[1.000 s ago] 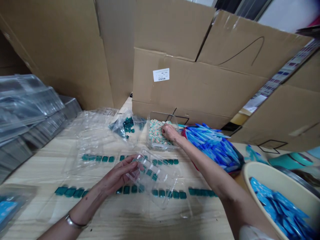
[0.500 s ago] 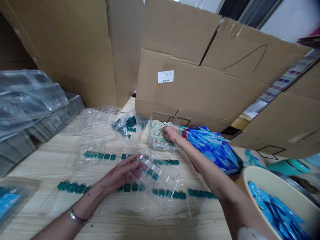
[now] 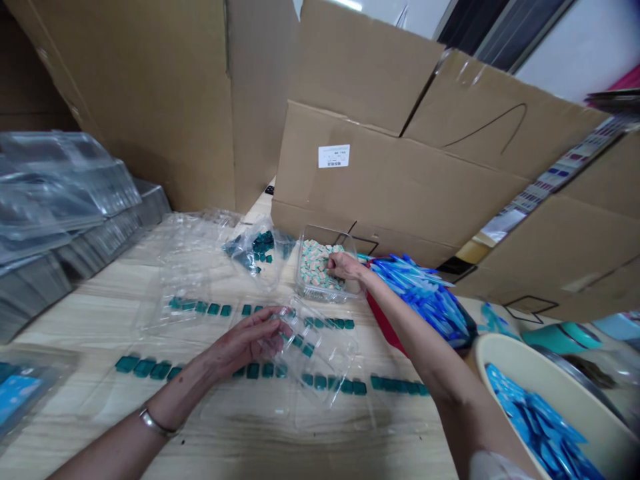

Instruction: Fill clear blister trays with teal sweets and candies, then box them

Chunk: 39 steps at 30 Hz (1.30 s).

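My left hand (image 3: 254,343) is closed on the left end of a clear plastic tray (image 3: 331,360), tilted above the table. A short row of dark green squares (image 3: 303,345) shows in or through that tray. Deeper on the table, my right hand (image 3: 345,266) reaches into a clear plastic box (image 3: 327,295) of small pale pink and green pieces (image 3: 313,262). Its fingers are pinched together among the pieces; whatever lies between the fingertips is hidden. Below and around my left hand, more clear trays (image 3: 250,407) with rows of green squares (image 3: 145,368) lie flat.
A clear bag of green squares (image 3: 264,245) lies left of the box. At right stand a red basket (image 3: 385,320) of blue sticks and a cream bucket (image 3: 493,350) of blue packets. Stacked clear containers (image 3: 65,193) fill the left. Cardboard (image 3: 390,180) walls the back.
My right hand has shifted slightly within the box of pieces, fingers now drawn closer together. My left hand still holds the tray in nearly the same place. The view has turned slightly.
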Available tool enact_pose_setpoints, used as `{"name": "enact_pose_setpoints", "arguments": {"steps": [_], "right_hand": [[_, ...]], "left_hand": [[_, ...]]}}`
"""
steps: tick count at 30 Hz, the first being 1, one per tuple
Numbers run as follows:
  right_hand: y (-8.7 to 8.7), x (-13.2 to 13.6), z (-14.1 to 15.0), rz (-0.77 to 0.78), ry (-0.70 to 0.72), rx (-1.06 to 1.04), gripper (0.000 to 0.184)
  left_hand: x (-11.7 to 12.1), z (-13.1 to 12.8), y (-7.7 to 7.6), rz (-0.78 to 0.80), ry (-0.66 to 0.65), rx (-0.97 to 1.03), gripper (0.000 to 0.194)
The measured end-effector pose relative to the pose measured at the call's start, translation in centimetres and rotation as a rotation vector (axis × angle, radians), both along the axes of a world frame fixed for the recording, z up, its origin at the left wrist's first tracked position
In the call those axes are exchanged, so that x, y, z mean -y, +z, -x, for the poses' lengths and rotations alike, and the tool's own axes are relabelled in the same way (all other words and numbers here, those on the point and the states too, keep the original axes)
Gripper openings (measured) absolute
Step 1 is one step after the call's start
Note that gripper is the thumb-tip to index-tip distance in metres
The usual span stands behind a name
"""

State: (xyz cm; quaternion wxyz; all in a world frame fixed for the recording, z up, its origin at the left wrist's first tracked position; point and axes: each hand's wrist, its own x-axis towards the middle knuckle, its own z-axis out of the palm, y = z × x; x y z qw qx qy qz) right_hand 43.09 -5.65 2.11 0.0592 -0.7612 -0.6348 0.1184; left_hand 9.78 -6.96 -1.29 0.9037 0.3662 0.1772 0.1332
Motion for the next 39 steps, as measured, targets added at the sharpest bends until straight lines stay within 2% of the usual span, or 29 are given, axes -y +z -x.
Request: {"name": "enact_pose_setpoints", "arguments": {"steps": [5, 11, 18, 25, 39], "right_hand": [[0.0, -0.1, -0.6, -0.01, -0.017, -0.178, 0.01], [0.2, -0.8, -0.2, 0.132, 0.063, -0.464, 0.017], [-0.7, -1.6, 0.4, 0.129, 0.017, -0.216, 0.016], [-0.7, -0.8, 1.8, 0.027, 0.09, -0.024, 0.01], [-0.8, 0.4, 1.8, -0.045, 0.248, 0.064, 0.012]], "left_hand": [[0.0, 0.0, 0.1, 0.022, 0.016, -0.008, 0.034], [0.0, -0.1, 0.1, 0.011, -0.002, 0.016, 0.03], [-0.1, 0.0, -0.1, 0.013, -0.001, 0.012, 0.033], [0.0, 0.1, -0.1, 0.018, -0.006, 0.018, 0.033], [-0.1, 0.0, -0.2, -0.02, 0.0, 0.013, 0.037]]}}
